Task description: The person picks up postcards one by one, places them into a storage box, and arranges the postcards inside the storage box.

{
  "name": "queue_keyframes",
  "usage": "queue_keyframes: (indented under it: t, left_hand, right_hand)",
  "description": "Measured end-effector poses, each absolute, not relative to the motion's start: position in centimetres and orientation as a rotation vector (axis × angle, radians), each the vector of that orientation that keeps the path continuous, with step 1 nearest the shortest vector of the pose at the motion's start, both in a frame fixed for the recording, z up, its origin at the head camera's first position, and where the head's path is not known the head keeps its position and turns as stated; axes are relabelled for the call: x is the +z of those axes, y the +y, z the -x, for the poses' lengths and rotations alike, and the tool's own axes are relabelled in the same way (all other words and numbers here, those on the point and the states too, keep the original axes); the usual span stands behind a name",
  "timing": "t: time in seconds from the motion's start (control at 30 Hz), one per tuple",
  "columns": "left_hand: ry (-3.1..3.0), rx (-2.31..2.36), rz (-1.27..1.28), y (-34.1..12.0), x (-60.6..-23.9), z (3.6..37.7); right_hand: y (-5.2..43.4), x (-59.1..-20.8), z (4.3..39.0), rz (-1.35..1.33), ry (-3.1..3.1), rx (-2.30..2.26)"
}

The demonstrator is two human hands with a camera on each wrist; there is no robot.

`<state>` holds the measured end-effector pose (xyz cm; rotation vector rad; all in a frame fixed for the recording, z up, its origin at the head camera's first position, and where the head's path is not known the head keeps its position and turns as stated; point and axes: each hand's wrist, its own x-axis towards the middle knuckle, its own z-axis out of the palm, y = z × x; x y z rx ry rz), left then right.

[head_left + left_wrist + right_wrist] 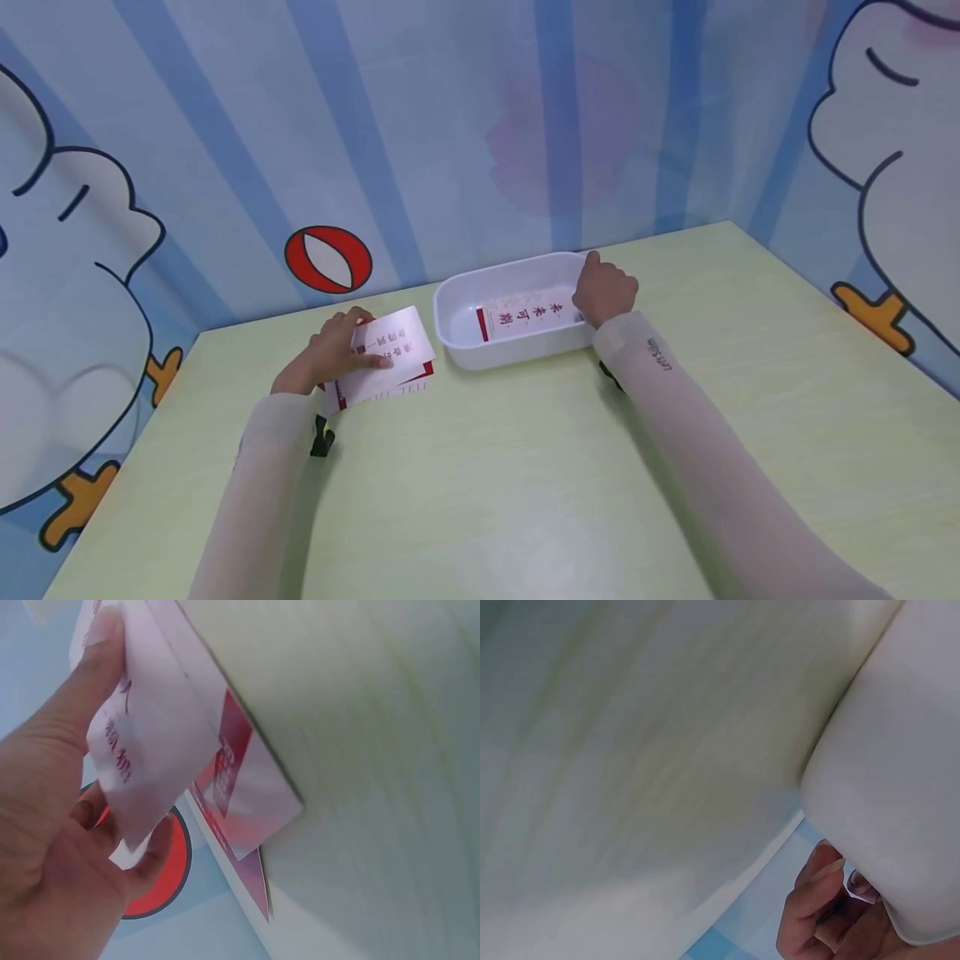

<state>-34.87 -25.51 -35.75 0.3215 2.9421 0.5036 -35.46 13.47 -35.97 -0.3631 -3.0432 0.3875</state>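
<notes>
A small stack of white cards with red print [386,367] lies on the pale green table [525,483] left of centre. My left hand [333,350] pinches the top card [150,742] between thumb and fingers, lifting its edge off the stack [247,795]. A white plastic tub [457,321] stands at the table's middle back, with one white card with red characters [525,317] lying flat inside. My right hand [603,292] grips the tub's right end, fingers curled over the rim [870,825]; in the right wrist view my fingers [817,915] sit by the tub's outer wall.
Cartoon-printed blue walls close the table in at the back and both sides, with a red ball design [327,259] behind the stack. Bare tabletop stretches in front of the tub and to its right.
</notes>
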Motion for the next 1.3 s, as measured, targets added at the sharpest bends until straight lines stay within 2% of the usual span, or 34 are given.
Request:
queue_keyframes:
  t: [0.27,1.03,1.3]
  left_hand:
    - [2.921,0.635,-0.352,-25.5,-35.7,35.0]
    - [2.892,0.826,-0.167,-25.1,-35.1,35.5]
    - [2.942,0.938,-0.231,-24.5,-34.8,36.1]
  right_hand:
    - [13.4,-36.0,35.5,0.370,-3.033,0.381]
    - [13.5,-36.3,35.8,0.374,-3.034,0.374]
    - [13.4,-36.2,35.6,0.370,-3.015,0.375]
